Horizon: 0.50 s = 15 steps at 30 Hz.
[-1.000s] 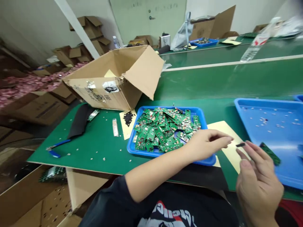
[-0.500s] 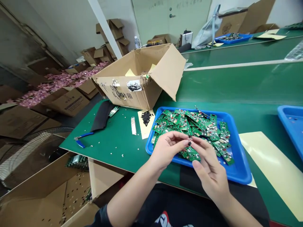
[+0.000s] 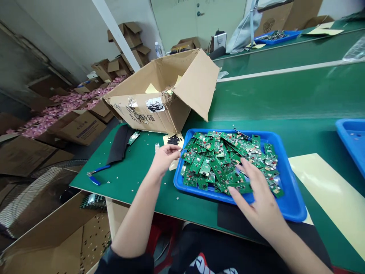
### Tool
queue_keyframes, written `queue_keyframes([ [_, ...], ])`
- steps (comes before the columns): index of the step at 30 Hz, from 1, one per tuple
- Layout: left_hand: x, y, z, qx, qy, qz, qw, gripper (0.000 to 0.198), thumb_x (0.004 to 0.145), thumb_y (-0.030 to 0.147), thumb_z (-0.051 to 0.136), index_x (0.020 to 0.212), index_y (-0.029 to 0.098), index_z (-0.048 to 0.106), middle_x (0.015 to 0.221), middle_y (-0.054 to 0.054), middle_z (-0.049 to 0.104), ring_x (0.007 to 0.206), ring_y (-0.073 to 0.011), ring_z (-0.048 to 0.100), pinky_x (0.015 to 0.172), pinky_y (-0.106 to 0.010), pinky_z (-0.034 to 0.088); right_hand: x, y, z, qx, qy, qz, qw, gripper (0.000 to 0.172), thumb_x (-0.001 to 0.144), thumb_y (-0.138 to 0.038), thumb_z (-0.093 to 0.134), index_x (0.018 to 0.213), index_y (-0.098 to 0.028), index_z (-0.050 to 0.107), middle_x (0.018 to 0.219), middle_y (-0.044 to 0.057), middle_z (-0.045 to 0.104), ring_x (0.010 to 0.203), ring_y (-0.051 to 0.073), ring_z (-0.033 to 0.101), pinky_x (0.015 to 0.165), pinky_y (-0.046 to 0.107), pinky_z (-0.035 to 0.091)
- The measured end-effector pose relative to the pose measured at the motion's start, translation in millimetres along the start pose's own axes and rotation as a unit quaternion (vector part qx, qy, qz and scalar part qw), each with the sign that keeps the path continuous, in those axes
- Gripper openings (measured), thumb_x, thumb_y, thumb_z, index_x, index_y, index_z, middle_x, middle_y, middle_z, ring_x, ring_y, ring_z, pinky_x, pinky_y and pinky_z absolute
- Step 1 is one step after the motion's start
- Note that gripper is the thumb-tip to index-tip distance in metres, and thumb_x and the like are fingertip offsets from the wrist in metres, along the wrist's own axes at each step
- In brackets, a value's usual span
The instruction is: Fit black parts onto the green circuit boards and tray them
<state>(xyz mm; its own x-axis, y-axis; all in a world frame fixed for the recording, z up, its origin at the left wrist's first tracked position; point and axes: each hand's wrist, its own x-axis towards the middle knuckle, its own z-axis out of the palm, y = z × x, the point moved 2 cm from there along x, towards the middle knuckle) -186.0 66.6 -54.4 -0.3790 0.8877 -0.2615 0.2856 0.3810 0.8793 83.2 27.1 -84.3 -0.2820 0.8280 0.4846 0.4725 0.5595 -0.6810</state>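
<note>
Over the front right of a blue tray (image 3: 288,182) is my right hand (image 3: 261,198), its thumb and fingers spread apart close to the green circuit boards (image 3: 218,167) heaped inside. My left hand (image 3: 165,159) is off the tray's left edge, thumb and fingertips pinched together; whatever they hold, if anything, is too small to make out. Just beyond those fingertips lies a pile of small black strips (image 3: 173,140) on yellow paper (image 3: 174,164), partly covered by the hand. A small clear-wrapped white packet (image 3: 157,146) shows behind the left hand.
Blue-handled cutters (image 3: 97,174) and a black foam sheet (image 3: 119,142) lie on the table's left. A large open carton (image 3: 148,110) stands behind. Yellow paper (image 3: 327,190) and another blue tray (image 3: 352,137) are at right. A fan (image 3: 37,198) stands lower left.
My hands were together over the tray, fingers at a small black piece. The left has moved left to the black strips; the right has opened and stays over the boards.
</note>
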Motion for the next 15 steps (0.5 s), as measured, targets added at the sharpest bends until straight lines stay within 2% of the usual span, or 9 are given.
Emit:
queue_keyframes([
  [3, 35.9, -15.0, -12.3, 0.110, 0.046, -0.038, 0.992, 0.032, 0.093, 0.033, 0.059, 0.119, 0.015, 0.058, 0.118, -0.009, 0.062, 0.100, -0.0213, 0.064, 0.084, -0.042, 0.056, -11.1, 7.9, -23.6, -0.018, -0.010, -0.032, 0.999, 0.055, 0.092, -0.025, 0.053, 0.145, -0.029, 0.038, 0.137, 0.011, 0.050, 0.126, 0.026, 0.052, 0.100, 0.043, 0.051],
  [7, 58.9, -22.9, -15.4, 0.237, 0.083, -0.048, 0.967, 0.035, 0.093, 0.034, 0.058, 0.123, 0.016, 0.056, 0.124, -0.010, 0.059, 0.105, -0.0227, 0.062, 0.087, -0.044, 0.055, -32.2, 11.3, -51.9, -0.039, -0.025, -0.050, 0.998, 0.042, 0.091, -0.021, 0.054, 0.133, -0.024, 0.053, 0.129, 0.010, 0.058, 0.117, 0.023, 0.060, 0.093, 0.034, 0.055],
  [9, 62.9, -19.4, -16.5, 0.289, 0.097, -0.040, 0.951, 0.032, 0.091, 0.033, 0.061, 0.117, 0.014, 0.059, 0.118, -0.009, 0.062, 0.101, -0.0224, 0.063, 0.086, -0.043, 0.055, -42.5, 10.1, -59.0, -0.034, -0.024, -0.064, 0.997, 0.033, 0.090, -0.016, 0.055, 0.122, -0.021, 0.060, 0.114, 0.009, 0.066, 0.105, 0.020, 0.065, 0.086, 0.029, 0.057],
  [12, 57.8, -6.4, -18.9, 0.344, 0.129, -0.004, 0.930, 0.021, 0.080, 0.029, 0.072, 0.088, 0.010, 0.065, 0.093, -0.009, 0.067, 0.090, -0.0250, 0.064, 0.078, -0.037, 0.052, -59.2, 7.9, -54.9, -0.023, -0.060, -0.107, 0.992, 0.018, 0.089, -0.012, 0.056, 0.104, -0.019, 0.064, 0.096, 0.007, 0.071, 0.094, 0.018, 0.068, 0.080, 0.029, 0.058],
  [13, 51.1, -1.0, -18.9, 0.354, 0.140, 0.017, 0.924, 0.020, 0.077, 0.028, 0.073, 0.079, 0.011, 0.064, 0.085, -0.009, 0.067, 0.087, -0.0258, 0.064, 0.076, -0.035, 0.050, -65.3, 7.9, -50.1, -0.036, -0.083, -0.123, 0.988, 0.017, 0.090, -0.014, 0.056, 0.104, -0.018, 0.065, 0.098, 0.008, 0.071, 0.098, 0.019, 0.067, 0.082, 0.031, 0.058],
  [15, 27.9, 8.3, -16.0, 0.365, 0.159, 0.066, 0.915, 0.019, 0.080, 0.031, 0.068, 0.076, 0.014, 0.061, 0.080, -0.008, 0.065, 0.084, -0.0247, 0.062, 0.074, -0.033, 0.047, -77.8, 9.6, -38.6, -0.098, -0.122, -0.148, 0.976, 0.023, 0.092, -0.019, 0.054, 0.113, -0.016, 0.064, 0.114, 0.012, 0.070, 0.110, 0.025, 0.064, 0.088, 0.041, 0.057],
])
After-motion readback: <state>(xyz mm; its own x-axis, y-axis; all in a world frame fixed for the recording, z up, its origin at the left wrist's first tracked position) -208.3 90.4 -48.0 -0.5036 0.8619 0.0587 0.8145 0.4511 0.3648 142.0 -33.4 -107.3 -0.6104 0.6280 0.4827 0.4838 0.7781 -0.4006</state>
